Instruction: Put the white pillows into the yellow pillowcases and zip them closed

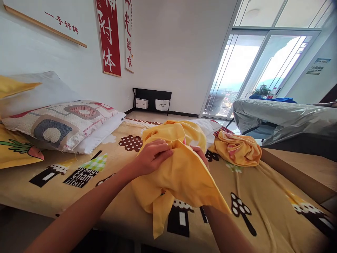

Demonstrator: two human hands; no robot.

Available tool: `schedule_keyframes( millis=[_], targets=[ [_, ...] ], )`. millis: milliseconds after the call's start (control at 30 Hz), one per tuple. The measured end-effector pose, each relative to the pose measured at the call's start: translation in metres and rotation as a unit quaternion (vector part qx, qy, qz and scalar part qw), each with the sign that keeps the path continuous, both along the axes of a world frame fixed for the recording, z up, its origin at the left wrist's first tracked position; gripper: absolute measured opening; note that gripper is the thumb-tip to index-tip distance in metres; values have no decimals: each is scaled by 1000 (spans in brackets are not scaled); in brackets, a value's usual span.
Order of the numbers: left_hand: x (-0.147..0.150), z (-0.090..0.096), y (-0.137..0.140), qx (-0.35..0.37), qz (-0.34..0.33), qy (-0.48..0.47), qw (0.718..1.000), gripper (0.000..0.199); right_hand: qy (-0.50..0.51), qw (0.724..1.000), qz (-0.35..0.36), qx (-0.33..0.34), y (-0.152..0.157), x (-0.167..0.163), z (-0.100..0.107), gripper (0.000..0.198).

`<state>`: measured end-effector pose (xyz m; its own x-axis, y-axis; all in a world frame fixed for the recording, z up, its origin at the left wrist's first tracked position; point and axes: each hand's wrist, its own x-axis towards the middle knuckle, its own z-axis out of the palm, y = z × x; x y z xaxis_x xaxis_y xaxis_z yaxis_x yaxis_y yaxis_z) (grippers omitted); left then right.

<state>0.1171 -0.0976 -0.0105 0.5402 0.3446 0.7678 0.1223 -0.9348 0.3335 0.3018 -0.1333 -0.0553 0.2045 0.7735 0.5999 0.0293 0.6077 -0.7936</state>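
A bunched yellow cloth point(181, 172), bed linen of some kind, is lifted above the bed in front of me. My left hand point(155, 156) pinches its upper edge between thumb and fingers. Just to the right, my right hand point(200, 154) grips the same edge, mostly covered by a flap of the cloth that hangs over the wrist. One pointed corner drops toward the bed's front side. Behind my hands more of the yellow fabric lies heaped on the bed. Whether it is a pillowcase or a larger cover, I cannot tell.
The bed sheet point(247, 182) is tan with dark printed shapes. Patterned and white pillows point(86, 116) are stacked at left. A crumpled yellow-orange cloth bundle point(237, 149) rests at right. Beyond it stands furniture under a plastic cover point(284, 114). A low black rack point(152, 95) is against the wall.
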Motion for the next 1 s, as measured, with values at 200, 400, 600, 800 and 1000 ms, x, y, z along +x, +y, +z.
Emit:
schedule_keyframes(
  millis=[200, 400, 600, 800, 1000],
  targets=[
    [-12, 10, 2, -58, -8, 10, 998, 36, 135, 987, 75, -49, -10, -12, 6, 26],
    [-20, 9, 14, 38, 54, 65, 996, 32, 156, 980, 106, -56, -6, -8, 0, 23],
    [-10, -11, 35, 194, 181, 129, 956, 25, 77, 986, 133, -56, -3, -21, -5, 25],
    [-8, -18, 39, 121, 249, 110, 955, 12, -72, 995, 71, 1, 1, -40, -7, 23],
    [-6, -12, 31, 19, 174, 96, 980, 8, -95, 995, -8, -7, 8, -50, -2, 20]
  ],
)
